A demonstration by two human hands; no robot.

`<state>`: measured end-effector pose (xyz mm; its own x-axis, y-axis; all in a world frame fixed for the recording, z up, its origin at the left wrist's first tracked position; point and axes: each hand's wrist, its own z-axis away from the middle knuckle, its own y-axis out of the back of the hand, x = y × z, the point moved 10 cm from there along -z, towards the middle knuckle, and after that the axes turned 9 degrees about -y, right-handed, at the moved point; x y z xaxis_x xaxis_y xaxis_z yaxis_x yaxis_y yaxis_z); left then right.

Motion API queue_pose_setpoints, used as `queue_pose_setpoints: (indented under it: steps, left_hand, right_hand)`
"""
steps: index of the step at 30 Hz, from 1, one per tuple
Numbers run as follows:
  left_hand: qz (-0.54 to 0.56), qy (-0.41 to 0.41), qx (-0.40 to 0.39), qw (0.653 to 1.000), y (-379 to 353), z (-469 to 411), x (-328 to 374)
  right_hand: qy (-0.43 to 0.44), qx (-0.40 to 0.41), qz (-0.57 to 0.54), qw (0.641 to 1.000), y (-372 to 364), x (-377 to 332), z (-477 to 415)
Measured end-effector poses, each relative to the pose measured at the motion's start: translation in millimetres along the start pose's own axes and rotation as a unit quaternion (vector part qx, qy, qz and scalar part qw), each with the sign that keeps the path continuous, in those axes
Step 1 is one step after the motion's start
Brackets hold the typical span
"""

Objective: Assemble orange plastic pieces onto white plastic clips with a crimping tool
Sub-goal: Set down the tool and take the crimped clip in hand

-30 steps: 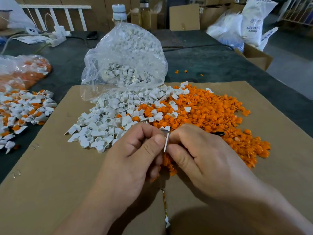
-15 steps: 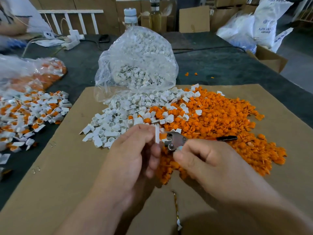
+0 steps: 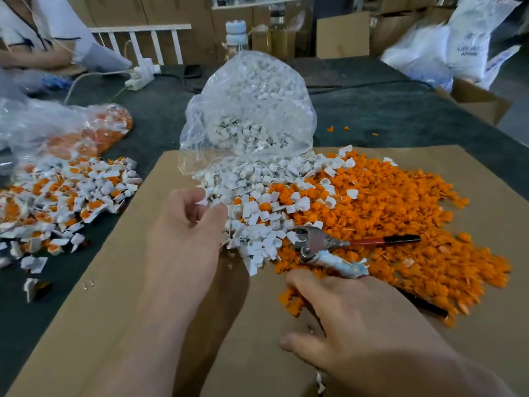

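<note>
Reaching into heap of small white plastic clips [image 3: 257, 224] at frame centre, left hand [image 3: 186, 233] has fingers and thumb curled round few clips at heap's left edge. Lower right: right hand [image 3: 363, 319] palm-down over tape-wrapped handle of red-handled metal crimping tool [image 3: 315, 242]; grip cannot be told. Tool lies on loose orange plastic pieces [image 3: 400, 202] on brown cardboard sheet [image 3: 114, 282].
</note>
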<state>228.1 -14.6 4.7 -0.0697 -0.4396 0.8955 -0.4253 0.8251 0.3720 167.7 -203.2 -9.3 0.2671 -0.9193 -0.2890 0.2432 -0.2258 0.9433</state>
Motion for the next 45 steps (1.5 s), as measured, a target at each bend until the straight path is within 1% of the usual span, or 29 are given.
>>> queue_pose_setpoints:
  steps: [1,2,4,5,8,12,14,17,20,22,24,28,30,33,36,39,41,43,45]
  left_hand:
    - [-0.091,-0.04,-0.022,0.995,-0.4,-0.8,5.8]
    - [-0.172,-0.063,-0.053,0.982,-2.9,-1.1,7.7]
    - [-0.297,-0.066,-0.126,0.944,-11.2,-0.3,-0.6]
    - [-0.329,-0.057,-0.161,0.929,-15.7,1.1,-7.6]
    - [-0.354,-0.045,-0.229,0.906,-29.1,8.8,-19.5]
    - [-0.373,-0.085,-0.246,0.89,-40.3,14.8,-11.7]
    - [-0.369,-0.112,-0.241,0.891,-43.2,17.4,-4.6]
    - [-0.338,-0.145,-0.236,0.899,-47.1,23.5,7.6]
    - [-0.331,-0.173,-0.242,0.895,-53.4,28.8,14.4]
    - [-0.336,-0.178,-0.247,0.891,-56.6,29.8,14.0]
    - [-0.345,-0.179,-0.248,0.887,-58.6,30.1,13.5]
    - [-0.33,-0.182,-0.248,0.892,-58.5,30.5,13.7]
    - [-0.306,-0.179,-0.246,0.902,-56.0,30.5,15.8]
    - [-0.223,-0.156,-0.223,0.936,-50.6,28.3,22.0]
    - [-0.129,-0.124,-0.218,0.959,-53.9,30.2,23.4]
    - [-0.099,-0.116,-0.233,0.96,-64.1,38.3,24.1]
    - [-0.092,-0.125,-0.24,0.958,-69.9,44.2,28.2]
    - [-0.078,-0.144,-0.241,0.957,-72.3,48.5,33.9]
    - [-0.079,-0.169,-0.247,0.951,-74.3,52.2,40.3]
  right_hand:
    - [0.002,0.011,0.008,1.0,0.3,-0.7,0.1]
    - [0.001,0.023,0.015,1.0,1.4,-0.1,0.0]
    - [-0.004,0.043,0.029,0.999,3.4,2.5,-0.7]
    - [-0.004,0.051,0.038,0.998,3.4,3.1,-1.7]
    - [0.012,0.059,0.059,0.996,-0.2,-1.1,-4.6]
    - [0.044,0.069,0.078,0.994,-3.9,-12.0,-8.2]
    - [0.055,0.088,0.079,0.991,-1.9,-13.5,-9.4]
    - [0.037,0.098,0.078,0.991,-1.3,-7.4,-11.0]
    - [0.027,0.099,0.053,0.993,-0.1,-2.8,-11.7]
    - [0.021,0.101,0.032,0.994,2.4,0.3,-12.6]
    - [0.008,0.086,0.025,0.996,1.5,3.1,-14.4]
    - [-0.011,0.061,0.007,0.998,2.1,5.4,-15.3]
    - [-0.015,0.061,-0.014,0.998,5.1,5.9,-13.1]
    - [-0.032,0.089,-0.072,0.993,15.1,10.7,-8.6]
    - [-0.064,0.141,-0.164,0.974,27.4,27.6,-5.2]
    - [-0.07,0.17,-0.265,0.947,32.9,41.4,-4.2]
    - [-0.078,0.165,-0.363,0.913,31.4,49.1,-4.9]
    - [-0.083,0.138,-0.46,0.873,26.7,53.2,-6.5]
    - [-0.072,0.119,-0.508,0.85,25.5,53.9,-8.5]
